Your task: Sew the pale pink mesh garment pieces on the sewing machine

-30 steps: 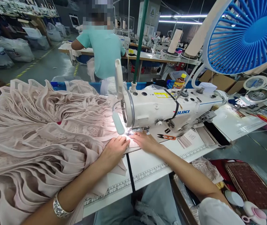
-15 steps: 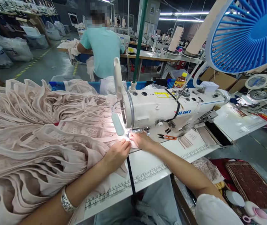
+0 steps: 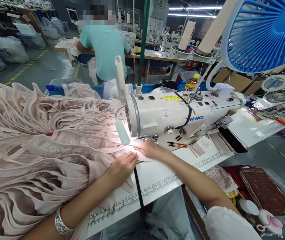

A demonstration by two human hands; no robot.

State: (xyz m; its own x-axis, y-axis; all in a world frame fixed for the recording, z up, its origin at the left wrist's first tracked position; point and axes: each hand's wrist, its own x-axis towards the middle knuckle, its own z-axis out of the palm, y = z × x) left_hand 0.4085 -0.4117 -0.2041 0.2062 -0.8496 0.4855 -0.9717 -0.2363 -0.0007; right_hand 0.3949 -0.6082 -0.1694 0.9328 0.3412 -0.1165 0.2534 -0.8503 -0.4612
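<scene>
In front of me stands a white sewing machine (image 3: 155, 113), its lamp (image 3: 122, 132) lighting the spot under the needle end. My right hand (image 3: 149, 149) is beside the presser area, fingers closed on the edge of a pale pink garment piece (image 3: 142, 158). Just left of it, my left hand (image 3: 123, 165) presses its closed fingers onto the same fabric, the fingertips of both hands nearly meeting. The needle is hidden behind my right hand and the lamp. A large heap of pale pink garments (image 3: 44, 150), with mesh and lace parts, spreads to the left and joins the fabric at my hands.
Orange-handled thread snips (image 3: 177, 145) and a paper card (image 3: 199, 146) lie right of my hands. A ruler tape (image 3: 162, 187) runs along the table's front edge. A blue fan (image 3: 265, 36) hangs at upper right. Ahead, a person in a turquoise shirt (image 3: 104, 50) sits at another table.
The view has shifted slightly, so most things sit a little further left and up. Both hands stay at the fabric by the needle end; my right hand has moved slightly left relative to the machine.
</scene>
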